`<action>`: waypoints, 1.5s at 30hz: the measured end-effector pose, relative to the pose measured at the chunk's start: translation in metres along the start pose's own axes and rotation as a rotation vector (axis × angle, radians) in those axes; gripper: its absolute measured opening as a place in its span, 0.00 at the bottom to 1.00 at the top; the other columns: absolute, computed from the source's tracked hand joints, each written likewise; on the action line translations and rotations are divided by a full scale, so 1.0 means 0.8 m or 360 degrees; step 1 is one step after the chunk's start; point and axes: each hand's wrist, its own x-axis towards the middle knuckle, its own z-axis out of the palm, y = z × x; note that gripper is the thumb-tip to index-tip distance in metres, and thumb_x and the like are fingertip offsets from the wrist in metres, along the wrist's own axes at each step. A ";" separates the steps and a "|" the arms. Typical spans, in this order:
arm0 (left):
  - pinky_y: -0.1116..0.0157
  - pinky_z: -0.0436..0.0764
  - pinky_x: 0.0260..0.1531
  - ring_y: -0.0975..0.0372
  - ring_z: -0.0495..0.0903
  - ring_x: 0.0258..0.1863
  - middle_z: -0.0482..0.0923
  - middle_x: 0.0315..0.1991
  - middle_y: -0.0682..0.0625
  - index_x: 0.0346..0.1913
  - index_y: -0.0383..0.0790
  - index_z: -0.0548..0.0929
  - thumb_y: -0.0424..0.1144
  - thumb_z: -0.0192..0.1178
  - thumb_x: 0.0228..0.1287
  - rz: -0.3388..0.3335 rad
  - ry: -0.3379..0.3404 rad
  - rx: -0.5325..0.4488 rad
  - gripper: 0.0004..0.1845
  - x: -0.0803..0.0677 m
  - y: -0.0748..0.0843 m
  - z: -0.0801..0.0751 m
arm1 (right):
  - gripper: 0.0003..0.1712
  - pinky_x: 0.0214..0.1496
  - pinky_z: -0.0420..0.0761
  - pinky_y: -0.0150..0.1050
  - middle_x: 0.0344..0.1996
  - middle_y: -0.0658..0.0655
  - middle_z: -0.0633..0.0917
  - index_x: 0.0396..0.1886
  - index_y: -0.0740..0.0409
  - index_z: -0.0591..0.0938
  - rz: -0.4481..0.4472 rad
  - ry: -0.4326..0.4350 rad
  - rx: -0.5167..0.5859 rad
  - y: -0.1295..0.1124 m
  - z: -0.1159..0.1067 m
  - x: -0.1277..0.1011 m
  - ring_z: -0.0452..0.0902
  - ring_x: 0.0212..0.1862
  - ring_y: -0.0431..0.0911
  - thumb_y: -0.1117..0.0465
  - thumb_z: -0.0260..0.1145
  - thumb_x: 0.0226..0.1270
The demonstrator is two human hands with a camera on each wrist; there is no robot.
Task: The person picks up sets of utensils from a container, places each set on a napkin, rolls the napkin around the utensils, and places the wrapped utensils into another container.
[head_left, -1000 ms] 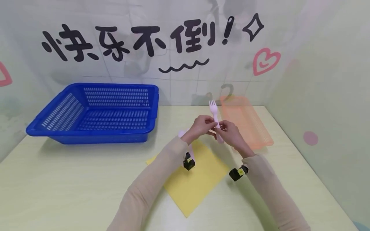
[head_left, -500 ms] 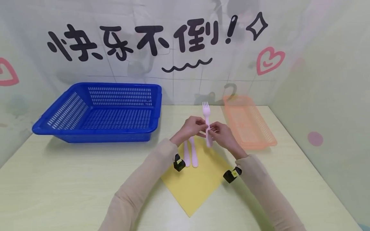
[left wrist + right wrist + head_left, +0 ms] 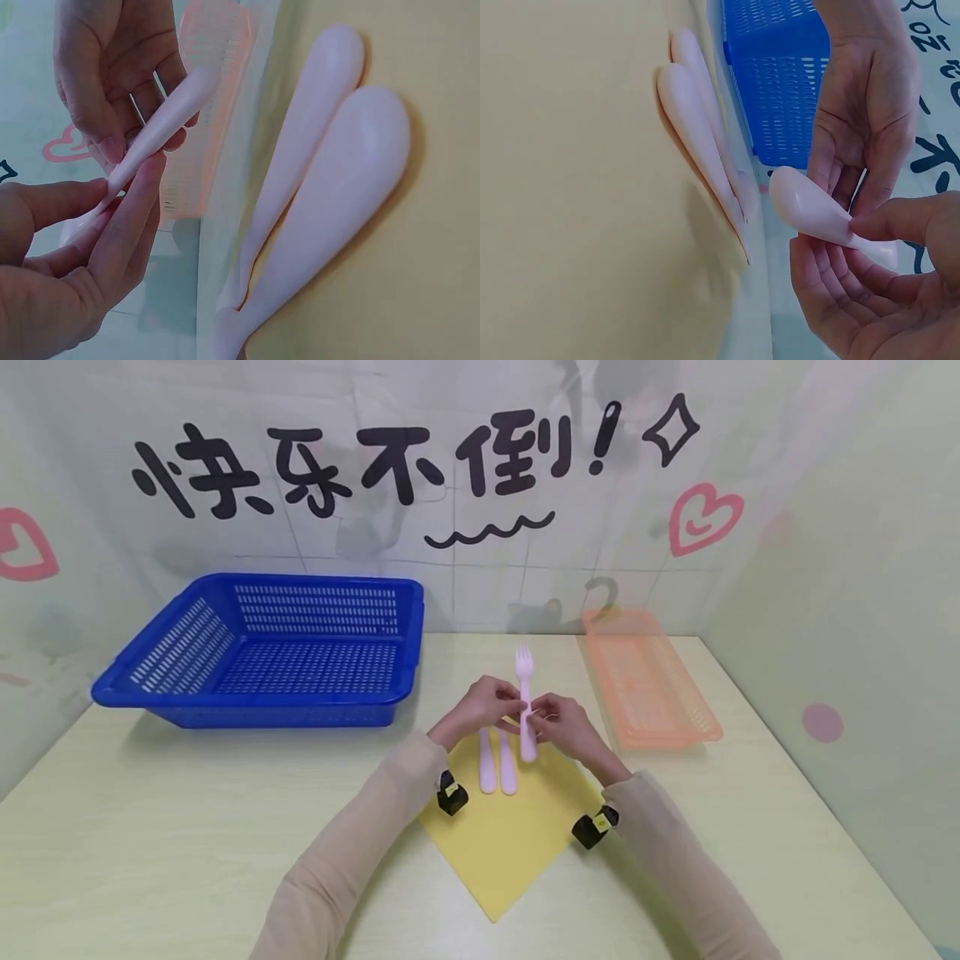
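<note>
Both hands pinch a light pink fork (image 3: 523, 670), tines pointing to the back wall, close over the far corner of a yellow square sheet (image 3: 495, 852). My left hand (image 3: 489, 703) grips it from the left between thumb and fingers. From the right, my right hand (image 3: 566, 727) pinches its handle, whose rounded end (image 3: 802, 199) shows in the right wrist view. Two more pink utensils lie side by side on the sheet, a left one (image 3: 487, 768) and a right one (image 3: 507, 768); the left hand hides their far ends in the head view.
A large blue plastic basket (image 3: 285, 714) stands at the back left of the pale wooden table (image 3: 187, 843). At the back right lies a shallow orange tray (image 3: 693, 693), near the right wall. A printed curtain (image 3: 480, 585) hangs behind the table.
Both hands have carried the fork leftward and nearer to me, over the sheet beside the two utensils. Those two have come out from behind the left arm. The head view has shifted slightly.
</note>
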 end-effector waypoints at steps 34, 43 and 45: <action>0.69 0.79 0.21 0.60 0.80 0.16 0.79 0.21 0.39 0.27 0.25 0.80 0.23 0.60 0.50 -0.0156 0.0094 0.0299 0.01 -0.006 -0.021 0.012 | 0.10 0.21 0.70 0.29 0.16 0.53 0.78 0.36 0.71 0.77 0.0322 -0.0129 -0.0077 0.021 0.023 0.003 0.70 0.18 0.38 0.66 0.58 0.60; 0.75 0.70 0.17 0.65 0.70 0.16 0.75 0.18 0.49 0.23 0.33 0.80 0.26 0.64 0.46 0.0023 0.0103 0.0857 0.03 -0.013 -0.021 0.001 | 0.07 0.21 0.72 0.29 0.14 0.54 0.79 0.32 0.69 0.79 0.0359 -0.0108 -0.0139 0.022 0.025 0.005 0.72 0.16 0.39 0.67 0.59 0.58; 0.75 0.67 0.19 0.65 0.69 0.18 0.74 0.19 0.50 0.24 0.34 0.80 0.28 0.65 0.45 0.0057 0.0080 0.0967 0.04 -0.015 -0.020 -0.001 | 0.07 0.21 0.74 0.30 0.15 0.55 0.79 0.33 0.70 0.79 0.0361 -0.0112 -0.0130 0.024 0.024 0.005 0.73 0.16 0.39 0.68 0.58 0.59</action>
